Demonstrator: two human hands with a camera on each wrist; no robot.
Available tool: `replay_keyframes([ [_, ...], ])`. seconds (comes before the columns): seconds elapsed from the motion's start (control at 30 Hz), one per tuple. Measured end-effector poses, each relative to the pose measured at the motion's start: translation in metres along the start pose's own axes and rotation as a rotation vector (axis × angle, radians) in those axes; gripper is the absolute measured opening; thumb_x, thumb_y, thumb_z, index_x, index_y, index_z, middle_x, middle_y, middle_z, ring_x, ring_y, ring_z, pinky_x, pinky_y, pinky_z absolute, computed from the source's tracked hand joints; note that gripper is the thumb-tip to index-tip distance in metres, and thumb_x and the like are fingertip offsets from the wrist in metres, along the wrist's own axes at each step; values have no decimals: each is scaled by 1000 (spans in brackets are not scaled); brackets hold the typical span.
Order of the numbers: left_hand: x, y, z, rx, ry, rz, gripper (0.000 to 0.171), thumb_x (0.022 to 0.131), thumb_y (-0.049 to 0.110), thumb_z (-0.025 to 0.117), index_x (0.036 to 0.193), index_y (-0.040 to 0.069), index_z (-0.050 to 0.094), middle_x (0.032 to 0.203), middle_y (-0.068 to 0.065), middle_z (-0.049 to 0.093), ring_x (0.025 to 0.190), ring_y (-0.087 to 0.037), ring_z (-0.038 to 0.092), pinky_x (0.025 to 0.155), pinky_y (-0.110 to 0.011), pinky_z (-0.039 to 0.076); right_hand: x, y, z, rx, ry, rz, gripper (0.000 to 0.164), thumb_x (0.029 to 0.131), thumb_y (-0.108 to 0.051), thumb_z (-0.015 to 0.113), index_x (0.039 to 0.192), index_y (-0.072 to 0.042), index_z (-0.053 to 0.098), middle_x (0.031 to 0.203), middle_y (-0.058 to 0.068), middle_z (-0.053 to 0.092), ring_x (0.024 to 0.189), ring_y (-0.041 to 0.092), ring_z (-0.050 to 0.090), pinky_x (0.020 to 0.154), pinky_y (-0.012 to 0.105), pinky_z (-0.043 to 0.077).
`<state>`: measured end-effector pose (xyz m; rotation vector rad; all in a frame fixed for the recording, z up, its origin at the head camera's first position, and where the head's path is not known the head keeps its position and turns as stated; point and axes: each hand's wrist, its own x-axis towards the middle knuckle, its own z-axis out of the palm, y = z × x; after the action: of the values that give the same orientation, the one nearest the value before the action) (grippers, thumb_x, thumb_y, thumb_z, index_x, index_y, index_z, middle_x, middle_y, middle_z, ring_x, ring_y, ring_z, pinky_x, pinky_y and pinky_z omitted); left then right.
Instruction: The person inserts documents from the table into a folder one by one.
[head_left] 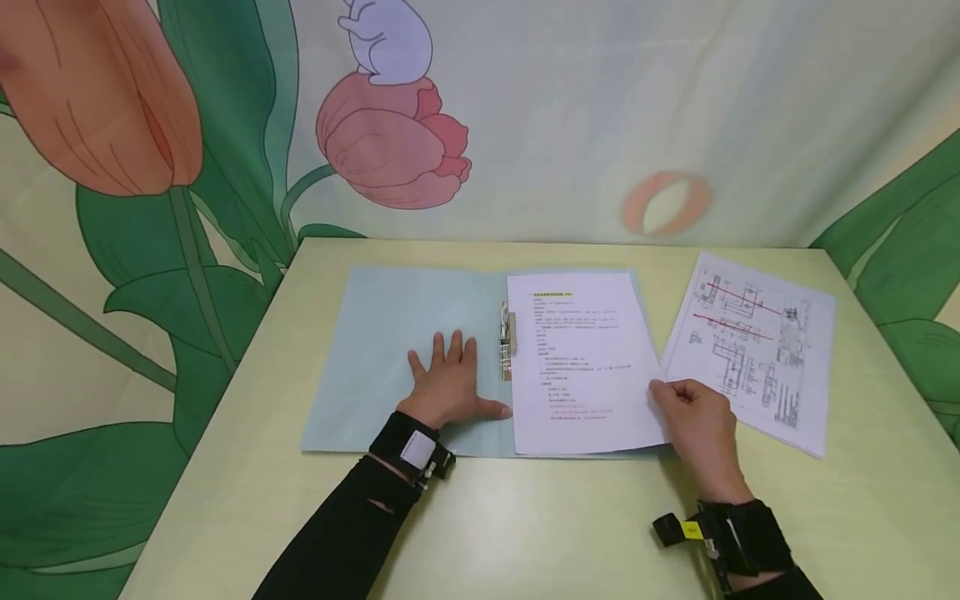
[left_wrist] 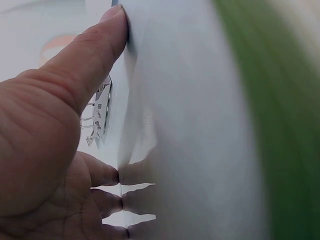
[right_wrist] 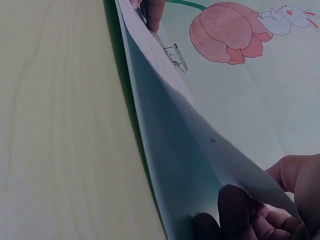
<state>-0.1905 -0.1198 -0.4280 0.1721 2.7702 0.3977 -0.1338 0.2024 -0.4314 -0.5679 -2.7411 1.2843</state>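
Folder (head_left: pixel 375 350) open, right hand (head_left: pixel 701 429) pinching paper (head_left: pixel 588 354) on it

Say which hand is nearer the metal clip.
Left: the left hand lies spread on the folder beside the metal clip; the right hand pinches the right edge of the paper, farther off.

The folder (head_left: pixel 397 308) looks like smooth plastic, glossy enough to throw reflections in the left wrist view. Its clip (head_left: pixel 506 342) is shiny metal. The papers (head_left: pixel 577 358) are matt and smooth. The surface (head_left: pixel 547 525) shows wood grain under a soft sheen. The backdrop (head_left: pixel 562 108) looks like cloth, faintly creased; the sleeves (head_left: pixel 337 533) are matt cloth.
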Motion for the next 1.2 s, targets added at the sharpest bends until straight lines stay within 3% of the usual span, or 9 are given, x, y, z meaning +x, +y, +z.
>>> replay_keyframes([
  [0.23,2,3,-5,-4,7,8,128,77,71,83,168,4,21,176,-20,10,163,-45,-1,121,-78,2,2,-1,-2,35,40,22,34,102,-30,65,108,1,78,91,13,73,80,23,58,62,29,45],
  [1.2,2,0,3,15,-4,-6,129,77,73,82,168,3,21,176,-21,10,163,-45,-1,120,-79,1,-2,5,8,44,74,57,33,102,-27,64,108,2,78,99,19,74,89,30,60,67,32,44],
])
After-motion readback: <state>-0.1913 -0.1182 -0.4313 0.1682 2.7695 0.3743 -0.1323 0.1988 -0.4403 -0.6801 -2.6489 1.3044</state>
